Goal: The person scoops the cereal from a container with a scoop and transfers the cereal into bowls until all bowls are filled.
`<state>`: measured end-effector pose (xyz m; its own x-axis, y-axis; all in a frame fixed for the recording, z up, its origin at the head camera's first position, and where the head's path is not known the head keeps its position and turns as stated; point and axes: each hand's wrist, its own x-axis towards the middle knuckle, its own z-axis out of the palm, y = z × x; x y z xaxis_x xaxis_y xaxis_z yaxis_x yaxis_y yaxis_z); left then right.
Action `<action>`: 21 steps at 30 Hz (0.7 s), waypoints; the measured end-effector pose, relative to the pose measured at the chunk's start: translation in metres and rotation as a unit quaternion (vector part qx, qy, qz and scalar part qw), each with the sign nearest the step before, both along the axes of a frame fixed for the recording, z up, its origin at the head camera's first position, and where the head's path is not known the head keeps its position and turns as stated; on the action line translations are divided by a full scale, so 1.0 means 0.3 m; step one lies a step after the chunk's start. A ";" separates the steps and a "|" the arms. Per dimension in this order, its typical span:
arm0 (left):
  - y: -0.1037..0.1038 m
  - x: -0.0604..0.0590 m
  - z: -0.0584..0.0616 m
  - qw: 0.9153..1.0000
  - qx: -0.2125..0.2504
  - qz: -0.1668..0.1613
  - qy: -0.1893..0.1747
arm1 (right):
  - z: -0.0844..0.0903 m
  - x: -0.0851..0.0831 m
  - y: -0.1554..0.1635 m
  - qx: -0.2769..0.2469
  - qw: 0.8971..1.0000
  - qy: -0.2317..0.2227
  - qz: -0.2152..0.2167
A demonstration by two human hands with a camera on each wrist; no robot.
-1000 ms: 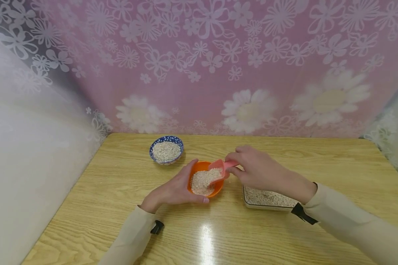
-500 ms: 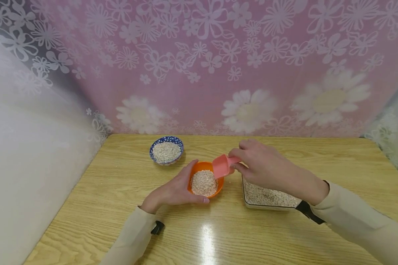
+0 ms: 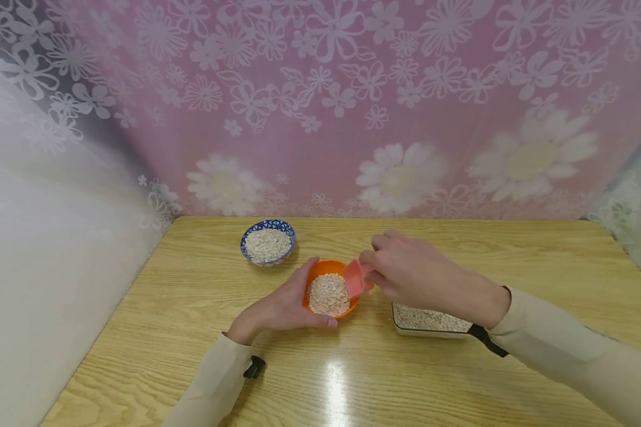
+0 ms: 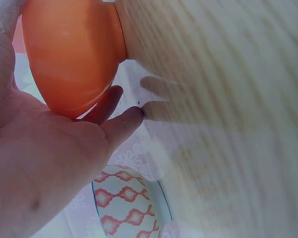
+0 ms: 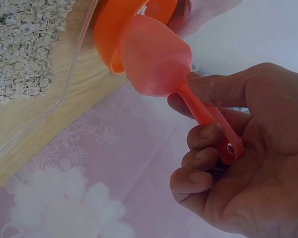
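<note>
An orange bowl with a mound of oat flakes stands on the table. My left hand holds it from the left, thumb at the near side and fingers round the far side; the left wrist view shows the palm against its wall. My right hand grips a pink scoop by the handle, its fingers curled round it in the right wrist view. The scoop's head is tipped at the bowl's right rim. I see no flakes in it. In the right wrist view its underside faces me.
A blue-and-white patterned bowl of pale flakes stands behind and left of the orange bowl. Below my right forearm lies a rectangular tray of flakes, partly hidden. A pink floral curtain hangs behind the wooden table.
Flakes that lay in the tilted scoop now lie in the orange bowl. My right hand lifted the scoop a little to the right, then brought it back left and down. My left hand stayed put.
</note>
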<state>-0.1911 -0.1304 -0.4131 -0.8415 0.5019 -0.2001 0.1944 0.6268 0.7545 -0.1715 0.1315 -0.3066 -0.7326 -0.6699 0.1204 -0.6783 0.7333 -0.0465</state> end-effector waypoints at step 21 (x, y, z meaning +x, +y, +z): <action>-0.011 0.007 0.013 1.000 -0.024 -0.002 0.021 | -0.123 -0.042 0.156 -0.210 0.965 -0.150 -0.039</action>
<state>-0.1889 -0.1337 -0.4093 -0.8472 0.4965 -0.1891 0.2275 0.6607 0.7154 -0.1839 0.1783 -0.3436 -0.8232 -0.5491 0.1443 -0.5314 0.6559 -0.5361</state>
